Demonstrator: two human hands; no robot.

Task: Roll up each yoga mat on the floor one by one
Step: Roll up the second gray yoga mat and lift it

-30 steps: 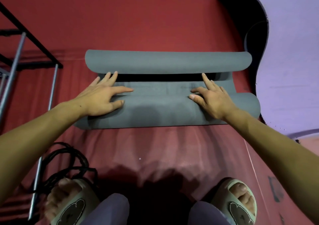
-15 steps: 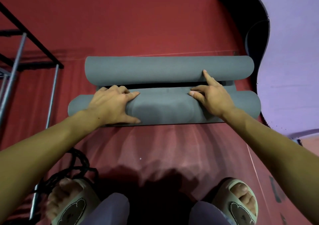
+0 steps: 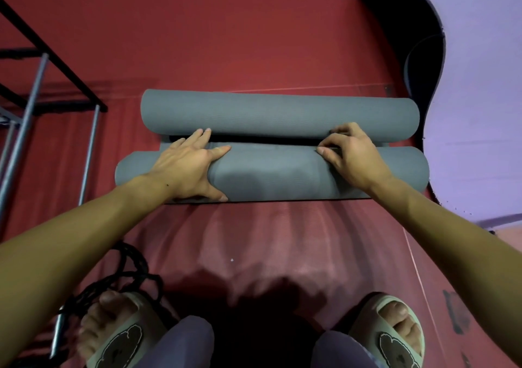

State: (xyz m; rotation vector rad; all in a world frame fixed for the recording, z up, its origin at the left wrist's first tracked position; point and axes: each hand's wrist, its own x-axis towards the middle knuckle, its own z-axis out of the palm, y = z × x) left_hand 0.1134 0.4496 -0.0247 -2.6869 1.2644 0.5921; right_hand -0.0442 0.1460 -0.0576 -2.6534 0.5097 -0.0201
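On the red floor covering [image 3: 254, 43], toward its right edge where the purple mat [image 3: 480, 85] begins, a grey yoga mat [image 3: 268, 174] lies crosswise with both of its ends coiled: the near roll is under the hands, and a far roll [image 3: 279, 115] of the same grey lies just beyond it, with only a narrow dark strip of flat mat seen between the two. The left hand [image 3: 187, 167] is laid over the left part of the near roll with fingers nearly straight and spread, the thumb set against the near face; nothing is gripped, the roll is only pressed. The right hand [image 3: 351, 157] is curled over the right part, and its fingertips [image 3: 323, 150] appear to be pinching the top layer of the roll.

The step in hand is judged to be the closing of the last gap. It would be done well if equal forward pressure were given by both hands, so that the roll is kept square and its left end [image 3: 121, 172], which already juts further out than the far roll's, is not allowed to telescope. The layers should be kept taut, since foam of this kind is likely to spring loose when released. A black cord [image 3: 124, 277] lies by the left foot [image 3: 110, 325] and a metal rack [image 3: 42, 85] stands at the left edge; neither is in the way
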